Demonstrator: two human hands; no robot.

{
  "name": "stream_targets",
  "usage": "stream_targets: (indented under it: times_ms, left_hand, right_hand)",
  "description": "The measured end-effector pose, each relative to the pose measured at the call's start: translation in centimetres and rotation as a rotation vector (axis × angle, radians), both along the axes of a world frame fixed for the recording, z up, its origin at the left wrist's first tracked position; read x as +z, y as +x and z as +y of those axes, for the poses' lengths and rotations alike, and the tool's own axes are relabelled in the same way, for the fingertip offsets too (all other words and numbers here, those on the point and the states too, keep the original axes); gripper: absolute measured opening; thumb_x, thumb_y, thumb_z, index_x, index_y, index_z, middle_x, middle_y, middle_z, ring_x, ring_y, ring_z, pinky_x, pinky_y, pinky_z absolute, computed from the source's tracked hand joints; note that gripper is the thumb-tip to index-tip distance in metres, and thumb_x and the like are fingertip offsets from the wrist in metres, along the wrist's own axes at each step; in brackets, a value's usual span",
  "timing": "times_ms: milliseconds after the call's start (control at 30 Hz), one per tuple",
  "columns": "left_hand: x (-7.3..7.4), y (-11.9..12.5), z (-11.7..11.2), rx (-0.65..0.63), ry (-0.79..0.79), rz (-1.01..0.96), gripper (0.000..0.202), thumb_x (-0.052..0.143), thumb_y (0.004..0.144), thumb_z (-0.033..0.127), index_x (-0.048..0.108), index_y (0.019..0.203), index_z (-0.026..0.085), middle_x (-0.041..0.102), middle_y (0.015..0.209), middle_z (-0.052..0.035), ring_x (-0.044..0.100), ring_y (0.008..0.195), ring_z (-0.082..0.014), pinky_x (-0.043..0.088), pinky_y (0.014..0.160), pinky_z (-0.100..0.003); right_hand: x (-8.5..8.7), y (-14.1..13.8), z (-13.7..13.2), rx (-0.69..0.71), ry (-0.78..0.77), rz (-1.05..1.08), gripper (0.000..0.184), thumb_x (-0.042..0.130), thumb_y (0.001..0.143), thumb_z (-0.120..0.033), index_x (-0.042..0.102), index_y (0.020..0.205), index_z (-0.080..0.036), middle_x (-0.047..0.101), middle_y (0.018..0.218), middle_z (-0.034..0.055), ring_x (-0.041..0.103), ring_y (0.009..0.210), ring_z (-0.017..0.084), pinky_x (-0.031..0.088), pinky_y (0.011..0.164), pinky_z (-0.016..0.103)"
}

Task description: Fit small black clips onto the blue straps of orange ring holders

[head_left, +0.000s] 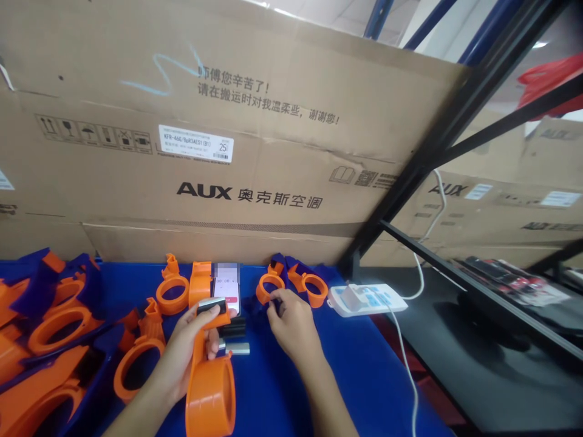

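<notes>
My left hand (189, 346) is closed round the handle of an orange plastic tape-dispenser frame (210, 388), whose ring hangs toward me; a small dark and silver part (212, 305) sits at its top end by my thumb. My right hand (291, 321) reaches forward with fingers pinched on a small dark piece (273, 301) next to an orange ring part (266, 288) on the blue table (364, 376). A phone (226, 291) with a lit screen stands between the two hands. Small black and silver pieces (234, 338) lie below the phone.
Many orange ring frames and blue parts (54, 328) are piled at the left. Two more orange rings (310, 285) lie by the cardboard AUX boxes (237, 152) behind the table. A white power strip (367, 299) with a cable sits at the table's right edge. A black metal rack (455, 121) stands at the right.
</notes>
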State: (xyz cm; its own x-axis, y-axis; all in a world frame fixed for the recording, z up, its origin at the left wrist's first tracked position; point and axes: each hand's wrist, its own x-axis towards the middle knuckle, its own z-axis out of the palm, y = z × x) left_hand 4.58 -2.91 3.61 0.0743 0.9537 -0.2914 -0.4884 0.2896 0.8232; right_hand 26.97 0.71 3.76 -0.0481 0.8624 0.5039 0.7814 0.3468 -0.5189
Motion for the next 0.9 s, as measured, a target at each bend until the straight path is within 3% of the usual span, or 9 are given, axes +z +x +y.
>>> stream_targets:
  times_ms: [233,400,500,667,900]
  left_hand:
    - [-0.4,0.0,0.4,0.024,-0.028,-0.021,0.029,0.082,0.08,0.042,0.064,0.087,0.02,0.058,0.048,0.0039,0.047,0.037,-0.0091,0.037,0.039,-0.019]
    - [-0.2,0.4,0.1,-0.007,-0.001,0.029,0.034,0.084,0.079,0.04,0.069,0.099,0.017,0.067,0.057,-0.0009,0.052,0.041,-0.0099,0.04,0.039,-0.018]
    - [0.1,0.7,-0.1,0.001,0.046,0.046,0.037,0.084,0.079,0.039,0.07,0.104,0.016,0.074,0.074,-0.0049,0.055,0.045,-0.0094,0.042,0.04,-0.018]
    - [-0.2,0.9,-0.1,-0.034,0.082,0.051,0.039,0.084,0.078,0.039,0.071,0.107,0.016,0.068,0.065,-0.0007,0.056,0.045,-0.0105,0.044,0.04,-0.019]
    - [-0.5,0.7,-0.1,-0.097,0.083,0.071,0.04,0.083,0.08,0.045,0.071,0.105,0.017,0.067,0.062,-0.0013,0.057,0.044,-0.011,0.045,0.041,-0.018]
  right_hand:
    - [-1.9,-1.2,0.7,0.026,0.016,-0.004,0.015,0.055,0.093,-0.016,0.07,0.095,-0.02,0.069,0.095,0.0091,0.066,0.069,0.021,0.055,0.067,0.033]
    - [-0.8,-1.5,0.0,0.028,0.096,0.06,0.013,0.057,0.096,-0.021,0.07,0.095,-0.02,0.067,0.095,0.0085,0.064,0.068,0.019,0.054,0.063,0.031]
    - [0.6,-2.0,-1.0,0.14,0.12,0.141,0.013,0.059,0.099,-0.026,0.071,0.098,-0.021,0.068,0.09,0.0063,0.064,0.071,0.019,0.055,0.066,0.03]
    - [1.8,-3.3,-2.5,0.501,0.065,0.151,0.034,0.064,0.096,-0.023,0.066,0.13,-0.025,0.067,0.114,0.0089,0.068,0.097,0.022,0.06,0.081,0.033]
    - [1.4,-3.6,-2.1,0.52,0.049,0.058,0.031,0.06,0.099,-0.023,0.069,0.129,-0.028,0.067,0.108,0.0079,0.068,0.096,0.022,0.06,0.083,0.036]
